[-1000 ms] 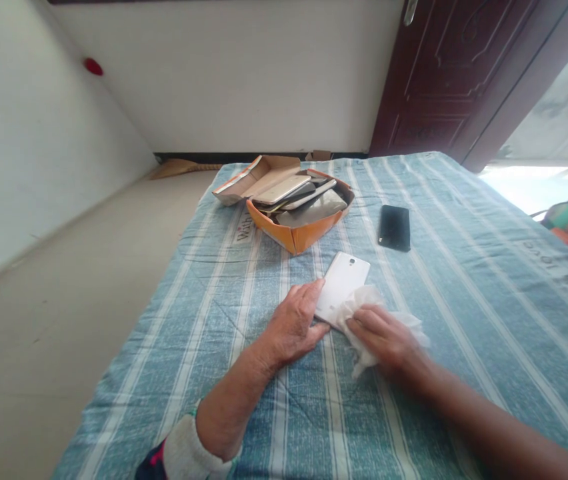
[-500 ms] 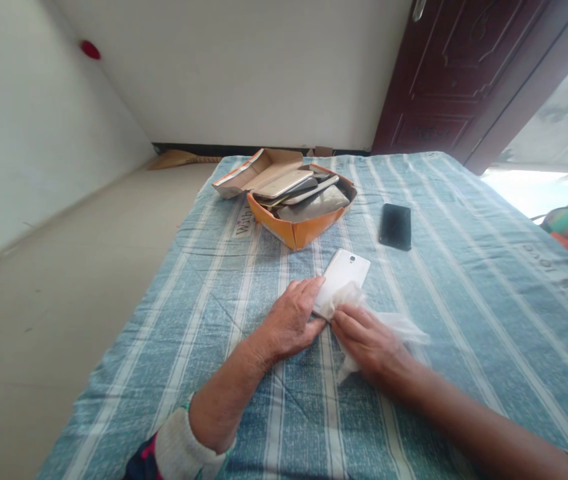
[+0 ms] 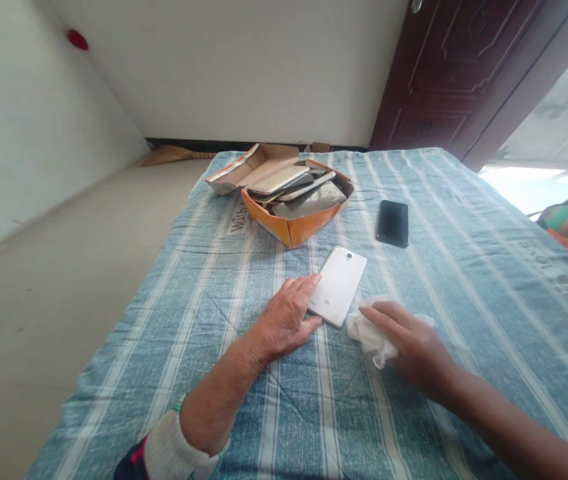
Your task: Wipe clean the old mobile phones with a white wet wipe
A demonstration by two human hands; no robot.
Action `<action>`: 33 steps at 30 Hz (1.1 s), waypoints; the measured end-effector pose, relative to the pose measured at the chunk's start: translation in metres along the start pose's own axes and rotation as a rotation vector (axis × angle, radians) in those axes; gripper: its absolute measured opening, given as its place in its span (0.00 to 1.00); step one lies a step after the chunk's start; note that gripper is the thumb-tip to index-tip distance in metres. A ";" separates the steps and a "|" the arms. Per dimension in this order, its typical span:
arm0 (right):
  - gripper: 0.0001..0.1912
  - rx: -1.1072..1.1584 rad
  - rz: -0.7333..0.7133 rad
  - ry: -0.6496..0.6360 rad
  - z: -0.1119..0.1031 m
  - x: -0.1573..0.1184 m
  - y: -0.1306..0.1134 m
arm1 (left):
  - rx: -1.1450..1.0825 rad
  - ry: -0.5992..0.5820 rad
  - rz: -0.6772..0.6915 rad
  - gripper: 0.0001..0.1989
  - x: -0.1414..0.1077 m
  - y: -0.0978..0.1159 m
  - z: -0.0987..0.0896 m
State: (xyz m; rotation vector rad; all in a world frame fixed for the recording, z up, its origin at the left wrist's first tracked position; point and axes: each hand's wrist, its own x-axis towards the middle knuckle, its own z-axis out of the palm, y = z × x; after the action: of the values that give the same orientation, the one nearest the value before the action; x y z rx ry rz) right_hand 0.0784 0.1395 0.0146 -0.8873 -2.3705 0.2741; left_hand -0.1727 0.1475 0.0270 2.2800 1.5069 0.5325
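A white smartphone [image 3: 340, 285] lies back side up on the striped cloth, its camera lens at the far end. My left hand [image 3: 287, 317] grips its left edge and near corner between fingers and thumb. To the right of the phone, my right hand [image 3: 409, 340] is closed over a crumpled white tissue [image 3: 374, 337], apart from the phone. The right hand is slightly blurred, and part of the tissue is hidden under its fingers.
An orange cardboard box [image 3: 291, 230] with its lid folded back holds several phones. A black phone [image 3: 393, 223] lies to its right. Blue striped cloth [image 3: 189, 360] covers the table. A broom [image 3: 169, 155] lies on the floor beyond, and a dark red door [image 3: 454, 67] stands behind.
My right hand has lifted the tissue off the phone's back and moved right, baring the lower part of the phone. My left hand still holds the phone. The view has shifted slightly.
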 end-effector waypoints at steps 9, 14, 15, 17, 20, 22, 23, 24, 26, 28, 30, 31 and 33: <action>0.11 -0.055 -0.043 -0.078 0.009 0.011 -0.004 | 0.001 -0.009 -0.002 0.32 0.000 0.000 0.000; 0.13 -0.093 -0.090 0.034 0.022 0.055 0.001 | -0.027 0.011 0.014 0.31 -0.001 -0.003 0.002; 0.14 -0.115 -0.090 0.041 0.026 0.062 0.001 | -0.040 0.017 0.018 0.32 -0.001 -0.004 0.002; 0.16 -0.139 -0.121 0.029 0.036 0.070 -0.001 | -0.059 0.023 0.012 0.33 -0.002 -0.005 0.003; 0.17 -0.111 -0.228 -0.005 0.049 0.063 -0.011 | -0.068 0.021 -0.007 0.35 -0.003 -0.007 0.004; 0.17 -0.071 -0.264 -0.025 0.053 0.054 -0.019 | -0.073 0.009 -0.004 0.35 -0.002 -0.009 0.004; 0.16 -0.051 -0.264 -0.042 0.053 0.052 -0.022 | -0.077 0.003 -0.001 0.36 -0.002 -0.009 0.004; 0.15 -0.033 -0.257 -0.067 0.053 0.051 -0.025 | -0.084 -0.004 0.002 0.36 -0.002 -0.010 0.004; 0.13 0.008 -0.235 -0.145 0.052 0.054 -0.027 | -0.102 -0.022 0.010 0.37 -0.002 -0.012 0.002; 0.13 0.058 -0.225 -0.227 0.051 0.061 -0.027 | -0.125 -0.041 0.016 0.39 -0.003 -0.014 0.000; 0.15 0.111 -0.229 -0.275 0.051 0.069 -0.025 | -0.144 -0.065 0.006 0.41 -0.003 -0.015 -0.004; 0.16 0.133 -0.232 -0.284 0.051 0.072 -0.023 | -0.149 -0.078 -0.009 0.41 -0.004 -0.015 -0.005; 0.18 0.161 -0.236 -0.290 0.051 0.075 -0.019 | -0.151 -0.098 -0.045 0.42 -0.004 -0.014 -0.008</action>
State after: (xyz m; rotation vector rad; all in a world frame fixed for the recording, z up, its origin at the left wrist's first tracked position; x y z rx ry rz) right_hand -0.0073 0.1745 0.0151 -0.5142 -2.6443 0.5187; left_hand -0.1894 0.1498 0.0267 2.1210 1.4177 0.4962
